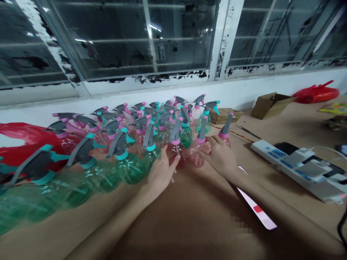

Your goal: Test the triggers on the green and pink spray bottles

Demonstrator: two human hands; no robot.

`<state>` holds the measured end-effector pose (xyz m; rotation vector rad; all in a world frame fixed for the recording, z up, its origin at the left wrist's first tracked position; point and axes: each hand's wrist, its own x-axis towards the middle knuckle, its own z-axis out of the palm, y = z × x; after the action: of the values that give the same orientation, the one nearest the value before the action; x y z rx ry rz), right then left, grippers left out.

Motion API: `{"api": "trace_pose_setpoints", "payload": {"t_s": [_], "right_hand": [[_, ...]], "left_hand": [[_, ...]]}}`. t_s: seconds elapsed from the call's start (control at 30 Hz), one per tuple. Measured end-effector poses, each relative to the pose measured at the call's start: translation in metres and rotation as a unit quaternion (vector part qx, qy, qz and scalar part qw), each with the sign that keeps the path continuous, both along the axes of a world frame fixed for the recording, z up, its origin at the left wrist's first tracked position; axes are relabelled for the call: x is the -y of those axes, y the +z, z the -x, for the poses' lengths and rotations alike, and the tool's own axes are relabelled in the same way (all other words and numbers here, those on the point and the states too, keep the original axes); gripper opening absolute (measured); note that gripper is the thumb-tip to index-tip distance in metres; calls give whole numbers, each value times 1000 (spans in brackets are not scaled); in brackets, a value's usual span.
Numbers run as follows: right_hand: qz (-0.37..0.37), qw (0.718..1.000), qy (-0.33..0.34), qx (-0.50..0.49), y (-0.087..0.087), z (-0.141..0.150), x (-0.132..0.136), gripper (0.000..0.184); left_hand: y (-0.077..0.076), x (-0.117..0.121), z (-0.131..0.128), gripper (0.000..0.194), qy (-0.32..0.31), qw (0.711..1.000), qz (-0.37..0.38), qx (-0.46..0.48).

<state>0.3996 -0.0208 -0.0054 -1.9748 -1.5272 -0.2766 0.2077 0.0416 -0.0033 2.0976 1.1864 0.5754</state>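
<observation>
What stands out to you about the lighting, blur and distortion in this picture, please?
Head view: green spray bottles at lower left smeared and stretched toward the edge; window panes dark, with streaky light reflections; tabletop shadowed at bottom centre; small pixelated patches beside the phone-like slab and power strip.

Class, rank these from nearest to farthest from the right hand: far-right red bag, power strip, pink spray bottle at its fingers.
1. Pink spray bottle, at the right hand's fingers.
2. Power strip, right side.
3. Red bag, back right.
</observation>
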Motion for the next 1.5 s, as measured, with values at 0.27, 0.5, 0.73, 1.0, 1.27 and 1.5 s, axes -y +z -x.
{"api": "trace_pose_setpoints", "payload": {"t_s": [0.27,0.5,0.73,1.0,1.27,1.5], "right_hand": [[-10,1000,9,14,-2,8,25,47],[11,985,123,-123,-11,48,58,47],[27,955,263,-134,-9,117,67,38],[-18,932,325,-159,-38,160,57,66],[66,893,418,-153,-60,134,57,94],[138,919,367,-52,-74,94,51,80]], "left_hand": [[7,33,25,56,-29,998,-37,-51],[23,52,51,41,-101,993,-46,29],[38,61,67,60,-143,984,-44,99],[32,66,86,36,-75,982,-66,163],[31,62,91,24,-90,975,-114,170],[33,59,93,31,-137,964,-146,176]]}}
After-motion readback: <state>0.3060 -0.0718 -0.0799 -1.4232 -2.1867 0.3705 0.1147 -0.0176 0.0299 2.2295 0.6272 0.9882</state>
